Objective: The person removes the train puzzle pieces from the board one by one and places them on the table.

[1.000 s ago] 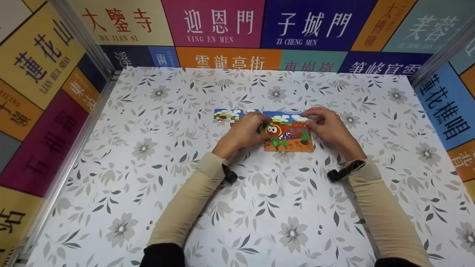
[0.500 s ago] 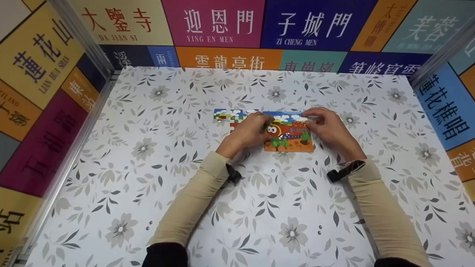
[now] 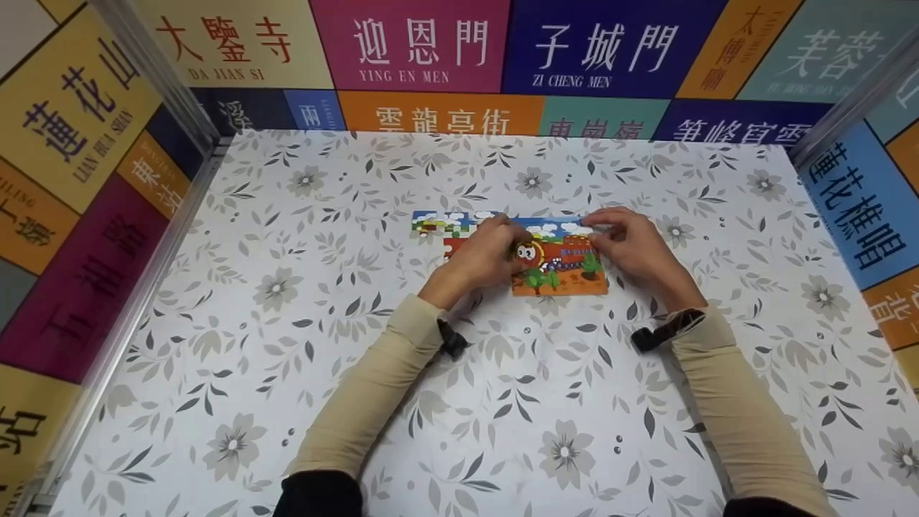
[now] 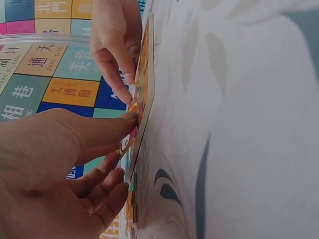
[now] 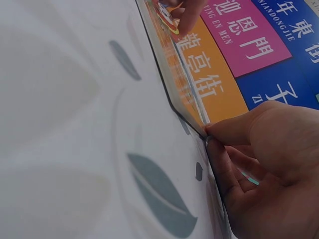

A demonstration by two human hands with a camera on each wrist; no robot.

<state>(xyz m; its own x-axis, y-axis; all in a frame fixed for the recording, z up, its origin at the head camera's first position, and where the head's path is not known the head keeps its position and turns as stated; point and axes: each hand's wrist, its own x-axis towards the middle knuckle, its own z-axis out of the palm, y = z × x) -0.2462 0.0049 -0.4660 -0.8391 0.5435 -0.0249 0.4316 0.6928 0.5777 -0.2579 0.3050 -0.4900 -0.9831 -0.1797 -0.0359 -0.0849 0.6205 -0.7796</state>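
Note:
A picture puzzle (image 3: 563, 283) with an orange ground, green bushes and a red train lies on the table. My left hand (image 3: 482, 251) pinches a puzzle piece (image 3: 528, 252) printed with a round, yellow-rimmed face with big eyes, holding it over the puzzle's left part. In the left wrist view, this piece (image 4: 127, 143) sits tilted between thumb and fingers, right at the puzzle surface. At the puzzle's right edge, my right hand (image 3: 635, 240) grips the board; the right wrist view shows the thumb on the board's corner (image 5: 202, 130). My left hand covers part of the picture.
Left of the puzzle lie more pieces: a sky-and-cloud piece (image 3: 431, 224) and a red piece (image 3: 451, 246), partly behind my left hand. A white flower-patterned table (image 3: 495, 402) carries everything. Walls of coloured sign panels (image 3: 409, 50) stand behind and at both sides.
My left hand has shifted slightly to the right with the face piece, uncovering more of the red piece on the left. My right hand stays at the puzzle's right edge.

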